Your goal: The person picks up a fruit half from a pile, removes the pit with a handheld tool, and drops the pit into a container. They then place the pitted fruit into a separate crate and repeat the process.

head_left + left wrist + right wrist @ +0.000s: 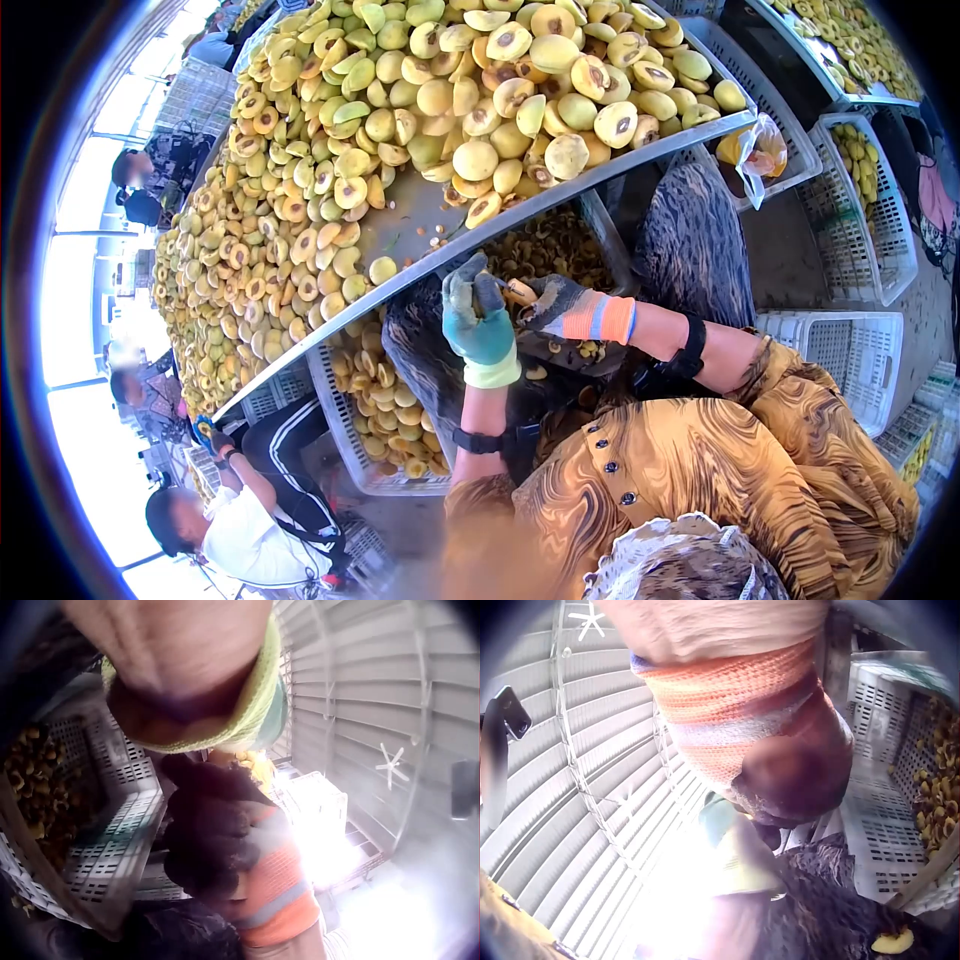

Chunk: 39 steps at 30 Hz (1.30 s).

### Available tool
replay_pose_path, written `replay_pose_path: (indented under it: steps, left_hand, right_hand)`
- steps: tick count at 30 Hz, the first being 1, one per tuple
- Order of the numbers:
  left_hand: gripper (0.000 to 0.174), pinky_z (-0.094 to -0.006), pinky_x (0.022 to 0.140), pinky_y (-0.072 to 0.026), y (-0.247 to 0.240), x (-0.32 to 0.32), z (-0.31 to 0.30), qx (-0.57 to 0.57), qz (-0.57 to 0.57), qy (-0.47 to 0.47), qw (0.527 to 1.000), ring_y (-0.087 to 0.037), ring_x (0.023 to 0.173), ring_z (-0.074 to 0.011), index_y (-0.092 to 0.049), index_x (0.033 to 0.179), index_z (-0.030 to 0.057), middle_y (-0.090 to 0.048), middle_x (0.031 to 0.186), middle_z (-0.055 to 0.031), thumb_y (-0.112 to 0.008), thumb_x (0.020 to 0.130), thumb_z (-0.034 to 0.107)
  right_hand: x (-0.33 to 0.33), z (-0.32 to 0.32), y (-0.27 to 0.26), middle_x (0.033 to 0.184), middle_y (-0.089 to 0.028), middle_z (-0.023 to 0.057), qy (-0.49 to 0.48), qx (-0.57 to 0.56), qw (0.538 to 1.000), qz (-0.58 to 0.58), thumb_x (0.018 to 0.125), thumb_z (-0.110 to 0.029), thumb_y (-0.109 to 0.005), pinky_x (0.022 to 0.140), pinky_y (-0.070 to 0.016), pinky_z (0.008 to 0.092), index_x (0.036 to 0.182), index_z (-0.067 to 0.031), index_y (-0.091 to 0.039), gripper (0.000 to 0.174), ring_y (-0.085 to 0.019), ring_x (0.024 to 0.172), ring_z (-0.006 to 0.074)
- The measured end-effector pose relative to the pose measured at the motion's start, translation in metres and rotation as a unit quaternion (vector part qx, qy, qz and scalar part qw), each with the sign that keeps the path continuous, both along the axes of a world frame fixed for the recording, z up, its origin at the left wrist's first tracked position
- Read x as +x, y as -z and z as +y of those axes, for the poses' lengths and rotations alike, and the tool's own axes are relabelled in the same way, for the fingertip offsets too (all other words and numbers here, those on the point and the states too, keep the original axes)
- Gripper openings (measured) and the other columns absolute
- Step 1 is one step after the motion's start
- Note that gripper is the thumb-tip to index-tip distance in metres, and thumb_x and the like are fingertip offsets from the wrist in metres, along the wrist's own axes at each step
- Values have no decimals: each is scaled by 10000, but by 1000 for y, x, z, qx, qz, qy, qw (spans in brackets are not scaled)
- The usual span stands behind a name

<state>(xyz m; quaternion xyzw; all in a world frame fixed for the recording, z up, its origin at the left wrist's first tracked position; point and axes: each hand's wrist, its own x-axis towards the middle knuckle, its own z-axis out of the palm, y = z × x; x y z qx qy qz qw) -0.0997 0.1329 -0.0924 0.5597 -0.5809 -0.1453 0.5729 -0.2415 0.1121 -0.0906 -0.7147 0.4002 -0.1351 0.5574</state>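
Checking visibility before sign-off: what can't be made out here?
Head view: whether the left hand or right hand grips the fruit piece; fingers partly cover it.
Head view: far end of the crate beyond the hands, behind the table.
Left wrist view: the left fingertips, behind the glove cuff.
Right wrist view: left glove detail, lost in glare.

Swirled orange-brown shirt (680, 450), dark buttons, mismatched knit gloves

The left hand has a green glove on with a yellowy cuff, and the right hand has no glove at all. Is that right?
Not quite. The head view shows that the right hand wears a glove too, a dark one with an orange striped cuff. The left hand does have a green glove with a yellowy cuff.
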Motion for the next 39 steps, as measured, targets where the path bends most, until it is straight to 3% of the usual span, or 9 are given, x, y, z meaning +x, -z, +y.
replay_pose_path:
  steps: [8, 15, 19, 21, 23, 28, 30, 36, 39]
  left_hand:
    - [157, -311, 721, -531, -8, -7, 0, -15, -33, -2, 999, -635, 851, -251, -646, 1004, -15, -665, 990, -148, -597, 858, -44]
    - [142, -272, 723, -501, -2, -14, 2, 68, 88, -28, 993, -600, 859, -148, -653, 1023, -17, -654, 987, -82, -595, 913, 51]
    - [219, -243, 699, -483, -4, -7, 1, 161, 278, 17, 947, -573, 741, -104, -650, 1032, -28, -663, 943, -74, -602, 940, 165]
    - [272, -236, 675, -477, -8, 9, -5, 196, 341, 110, 913, -580, 705, -108, -659, 999, -37, -675, 884, -72, -609, 937, 224]
    - [301, -237, 661, -479, -10, 19, -12, 214, 331, 176, 902, -600, 710, -118, -665, 962, -42, -679, 848, -69, -601, 939, 251]
    - [238, -254, 688, -502, -15, 13, -5, 179, 148, 85, 969, -624, 730, -135, -654, 949, -35, -669, 864, -62, -599, 933, 196]
    - [212, -260, 678, -503, -14, 8, 5, 95, 65, 77, 990, -618, 716, -133, -652, 946, -29, -665, 869, -58, -605, 928, 177]
    - [178, -262, 737, -493, -52, 32, 12, 221, 118, 249, 935, -614, 807, -142, -669, 962, -29, -669, 941, -86, -627, 892, 128]
    - [270, -265, 728, -488, -58, 42, 16, 267, 145, 313, 900, -619, 797, -140, -675, 968, -39, -681, 899, -92, -587, 934, 214]
  right_hand:
    - [3, -4, 18, 876, -664, 204, -23, 62, 998, 4, 853, -324, -559, 739, -503, 392, 1084, -78, -606, 341, -633, 770, 359]
    - [-1, 4, 34, 813, -633, 171, -88, -209, 974, -16, 889, -258, -529, 593, -499, 394, 1011, -83, -619, 232, -625, 685, 325]
    - [-1, 6, 59, 679, -580, 83, -102, 88, 985, -110, 915, -206, -530, 481, -433, 328, 894, -93, -617, 144, -575, 566, 224]
    - [-13, 6, 24, 651, -570, 12, -77, 378, 895, -225, 913, -210, -566, 429, -387, 266, 900, -88, -630, 139, -529, 505, 133]
    - [-12, 9, 24, 649, -547, -78, -114, 694, 598, -385, 897, -137, -605, 403, -317, 214, 871, -89, -640, 65, -465, 486, 35]
    - [-17, 6, 8, 564, -509, -56, -37, 429, 868, -248, 864, -176, -629, 394, -301, 224, 736, -95, -625, 151, -438, 444, 48]
    - [-19, 8, 7, 551, -452, -65, -56, 403, 891, -201, 880, -180, -617, 386, -290, 214, 730, -100, -577, 175, -406, 432, 44]
    - [-21, 9, -8, 572, -455, -69, -175, 645, 692, -273, 888, -194, -584, 386, -280, 191, 744, -135, -576, 156, -413, 433, 29]
    - [-7, 23, 44, 602, -435, -73, -261, 817, 390, -335, 914, -205, -538, 398, -282, 173, 791, -180, -575, 131, -385, 432, 35]
